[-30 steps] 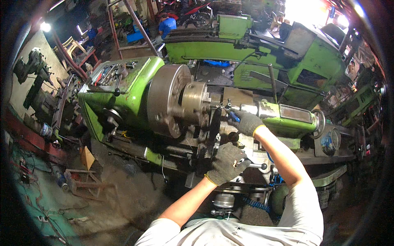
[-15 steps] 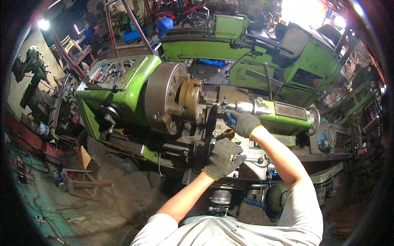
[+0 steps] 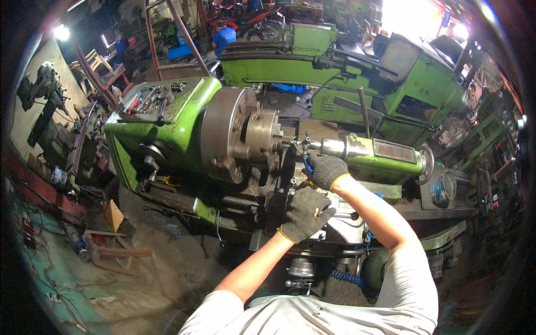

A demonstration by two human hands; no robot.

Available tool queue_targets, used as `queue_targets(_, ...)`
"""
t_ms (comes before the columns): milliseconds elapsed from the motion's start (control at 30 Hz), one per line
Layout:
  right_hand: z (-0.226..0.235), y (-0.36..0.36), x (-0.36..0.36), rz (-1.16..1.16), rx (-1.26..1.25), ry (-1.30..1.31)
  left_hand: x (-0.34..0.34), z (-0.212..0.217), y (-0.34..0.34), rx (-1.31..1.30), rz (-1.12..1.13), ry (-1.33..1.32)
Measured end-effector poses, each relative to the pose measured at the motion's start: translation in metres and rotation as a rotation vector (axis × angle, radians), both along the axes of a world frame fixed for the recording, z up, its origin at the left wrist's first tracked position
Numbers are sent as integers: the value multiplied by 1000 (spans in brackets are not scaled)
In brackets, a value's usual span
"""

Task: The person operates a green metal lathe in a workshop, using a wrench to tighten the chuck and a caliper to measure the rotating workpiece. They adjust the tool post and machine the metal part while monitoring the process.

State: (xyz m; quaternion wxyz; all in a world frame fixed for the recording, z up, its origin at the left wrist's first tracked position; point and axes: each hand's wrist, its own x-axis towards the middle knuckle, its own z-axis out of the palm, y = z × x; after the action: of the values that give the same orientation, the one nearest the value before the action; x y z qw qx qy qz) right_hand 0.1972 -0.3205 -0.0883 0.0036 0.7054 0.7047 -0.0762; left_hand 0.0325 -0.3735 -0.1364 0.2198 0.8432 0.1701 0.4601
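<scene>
Tending the lathe [image 3: 226, 134], apparently: right hand [image 3: 329, 172] round a blue handle [image 3: 307, 163], left hand [image 3: 306, 215] curled, hold unclear; next wants steadiness.

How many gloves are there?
2: one glove on the left hand, nearer the body; one on the right hand, farther forward, holding a blue tool. The person in blue has hidden hands, so maybe more.
</scene>
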Motion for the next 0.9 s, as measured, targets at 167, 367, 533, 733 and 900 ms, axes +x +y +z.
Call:
queue_targets(167,-6,0,2,53,28,-31,1,-5,0,-24,-2,25)
queue_targets(367,-1,-1,-1,53,49,-45,-6,-1,-2,14,19,8)
queue_targets(533,18,-21,8,-75,-11,33,-68,-25,-6,23,171,-115)
queue_targets(733,72,-124,-4,-424,460,419,-211,-177,10,-379,760,80)
queue_targets(900,7,-174,-38,-596,727,538,-276,-292,2,-833,984,544)
